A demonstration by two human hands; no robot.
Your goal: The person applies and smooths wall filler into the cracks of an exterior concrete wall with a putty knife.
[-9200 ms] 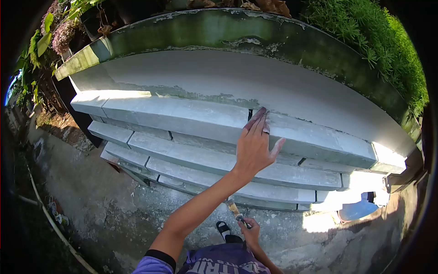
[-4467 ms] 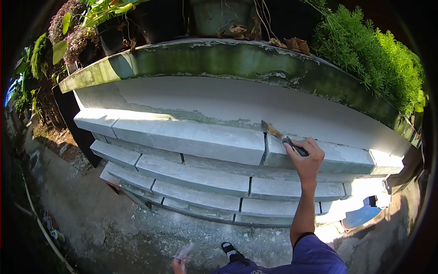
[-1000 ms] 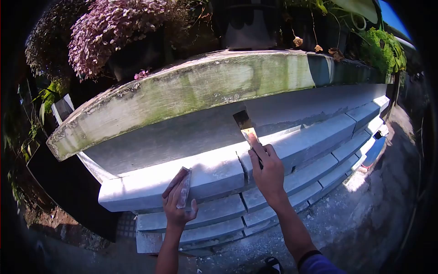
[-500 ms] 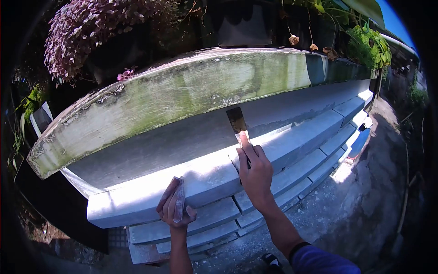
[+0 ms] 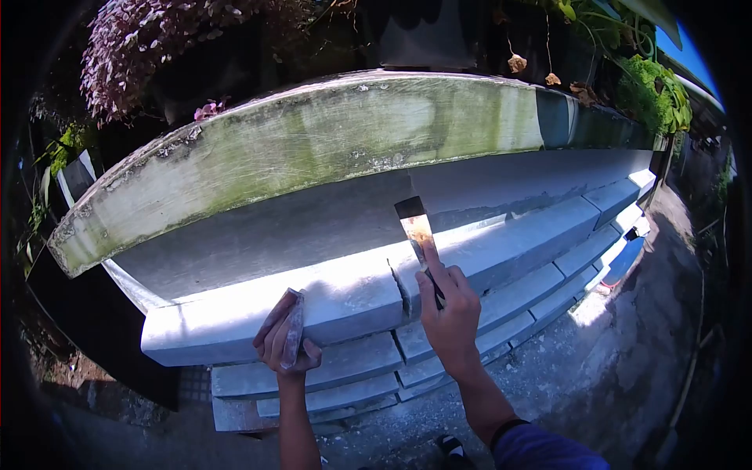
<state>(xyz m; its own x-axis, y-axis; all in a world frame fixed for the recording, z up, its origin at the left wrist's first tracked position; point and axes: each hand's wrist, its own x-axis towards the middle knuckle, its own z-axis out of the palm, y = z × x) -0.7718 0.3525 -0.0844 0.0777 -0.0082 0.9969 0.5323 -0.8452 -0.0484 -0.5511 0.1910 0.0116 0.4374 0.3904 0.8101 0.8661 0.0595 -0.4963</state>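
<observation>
My right hand (image 5: 450, 313) grips the handle of a putty knife (image 5: 417, 231), blade pointing up against the grey rendered wall (image 5: 313, 223) just above the top ledge. My left hand (image 5: 283, 343) is closed on a folded piece of sandpaper (image 5: 291, 333) and presses it against the front face of the top white ledge block (image 5: 313, 305), left of a vertical crack (image 5: 399, 286) between two blocks. The two hands are about a hand's width apart on the ledge.
A mossy, peeling green coping (image 5: 313, 145) tops the wall, with purple-leaved plants (image 5: 164, 39) and green plants (image 5: 654, 86) above it. Stepped white ledges (image 5: 548, 270) descend to a dusty concrete ground (image 5: 627, 368). A blue object (image 5: 627, 262) lies at the far right base. My sandalled foot (image 5: 450, 448) is below.
In the last second my left hand slid a little left and down along the ledge face with the sandpaper. My right hand stayed on the putty knife, its blade shifting slightly lower on the wall.
</observation>
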